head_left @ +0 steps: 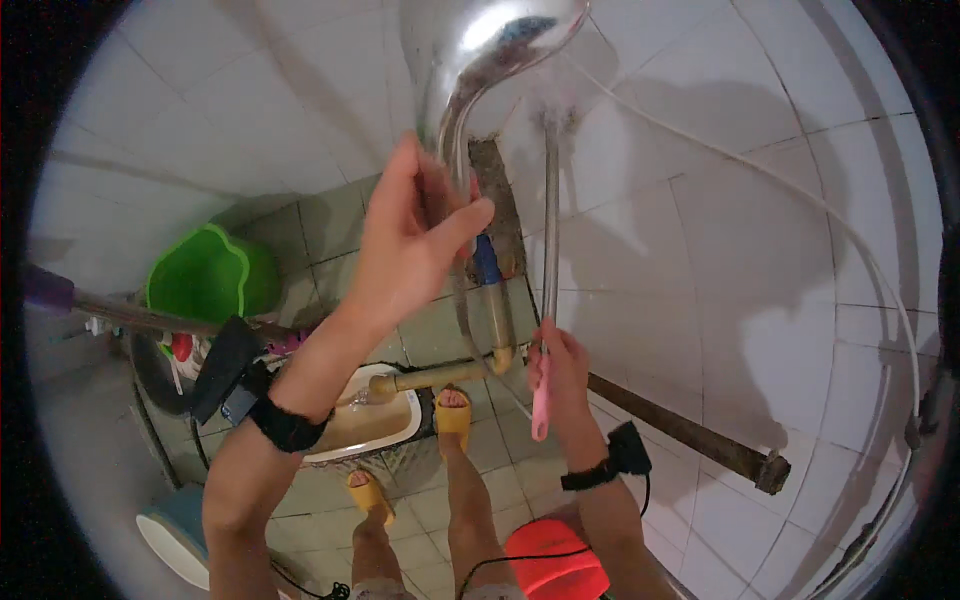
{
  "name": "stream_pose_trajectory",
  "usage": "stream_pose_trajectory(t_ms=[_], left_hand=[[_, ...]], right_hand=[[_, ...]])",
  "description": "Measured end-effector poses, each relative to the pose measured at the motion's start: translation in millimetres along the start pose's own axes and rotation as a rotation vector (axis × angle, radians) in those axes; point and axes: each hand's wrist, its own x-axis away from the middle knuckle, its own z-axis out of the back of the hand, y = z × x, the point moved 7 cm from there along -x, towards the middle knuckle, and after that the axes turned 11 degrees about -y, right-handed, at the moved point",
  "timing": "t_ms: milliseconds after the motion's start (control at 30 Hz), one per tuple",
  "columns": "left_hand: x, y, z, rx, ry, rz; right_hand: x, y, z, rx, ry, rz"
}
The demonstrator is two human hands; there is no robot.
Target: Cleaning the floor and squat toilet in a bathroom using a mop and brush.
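Note:
My left hand [415,235] is raised at the upper middle, fingers closed round the handle of a shiny chrome shower head [450,130]. A thin hose [463,315] hangs below that hand. Lower and to the right, my right hand [563,370] grips the pink handle [541,405] of a long-handled scrubber. Its thin metal rod [551,220] runs up to a greyish, blurred scrubbing head [555,118] against the white tiled wall [680,260]. The exact kind of that head does not show clearly.
A green bucket [215,275] stands at the left. Beige pipe [440,377] crosses over a squat toilet [395,425] near my yellow slippers [452,412]. A red plastic container [555,560] is at the lower right, and a brown pipe [690,430] juts along the right wall. A white cord [740,160] hangs there.

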Motion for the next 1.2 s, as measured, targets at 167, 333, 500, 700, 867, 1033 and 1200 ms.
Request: stream_pose_trajectory(t_ms=[167, 333, 500, 700, 867, 1033, 1200], left_hand=[[-19, 24, -12, -0.068, 0.013, -0.078], [-17, 27, -22, 0.003, -0.078, -0.068], [-30, 50, -32, -0.066, -0.070, -0.155], [-49, 94, -16, -0.127, 0.018, -0.269], [-51, 116, -2, -0.149, 0.035, -0.298], [-49, 128, 1, -0.140, 0.053, -0.254], [-45, 147, -17, -0.077, -0.040, -0.247]], right_hand=[[122, 56, 67, 0.120, 0.208, -0.029], [272, 89, 92, 0.082, 0.477, -0.089], [214, 71, 80, 0.150, 0.378, -0.020], [95, 8, 12, 0.068, 0.214, 0.000], [22, -55, -50, 0.032, 0.031, 0.005], [29, -79, -69, 0.088, -0.009, -0.040], [80, -49, -50, 0.209, -0.069, -0.031]])
